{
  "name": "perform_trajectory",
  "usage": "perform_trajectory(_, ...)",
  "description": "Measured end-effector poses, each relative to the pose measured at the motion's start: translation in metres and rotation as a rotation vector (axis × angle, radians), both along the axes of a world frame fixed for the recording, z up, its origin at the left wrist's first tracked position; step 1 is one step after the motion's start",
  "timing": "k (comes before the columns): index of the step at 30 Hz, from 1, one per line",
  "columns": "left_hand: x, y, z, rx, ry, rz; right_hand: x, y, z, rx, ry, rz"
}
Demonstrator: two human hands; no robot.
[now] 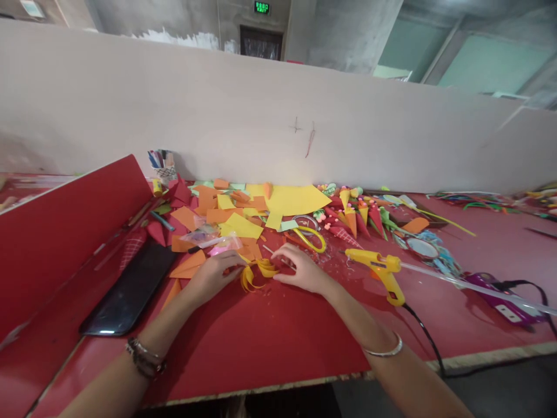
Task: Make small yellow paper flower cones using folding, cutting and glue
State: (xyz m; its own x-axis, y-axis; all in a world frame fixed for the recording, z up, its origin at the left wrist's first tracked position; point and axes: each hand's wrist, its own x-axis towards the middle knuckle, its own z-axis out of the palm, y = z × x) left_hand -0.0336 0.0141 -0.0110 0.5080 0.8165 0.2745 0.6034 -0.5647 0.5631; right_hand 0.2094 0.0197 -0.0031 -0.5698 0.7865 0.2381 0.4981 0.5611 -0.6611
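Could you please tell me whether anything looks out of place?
The yellow glue gun lies on its side, small bits litter the red tabletop between it and the right hand, and paper scraps overlap untidily toward the wall. It looks messy, but nothing looks broken.

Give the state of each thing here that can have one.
Yellow strips: curled
Left hand: bent
Right hand: half open
Glue gun: lying down, glue stick loaded
Black device: screen dark
Pen cup: upright, filled
Exit sign: lit
Paper cones: rolled
Power strip: on or off, cannot tell
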Motion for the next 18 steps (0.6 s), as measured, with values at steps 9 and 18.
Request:
perform_trajectory(9, -0.0013, 0.0019, -0.0054, 0.027, 0.006, 0.013, -0.0091, -0.0090, -0.0011, 0.188, -0.052, 0.017)
perform_trajectory(18, -0.0005, 0.0008, -0.0031, 0.039, -0.007, 0.023, -0.0111, -0.0086, -0.0043, 0.203, 0.029, -0.040)
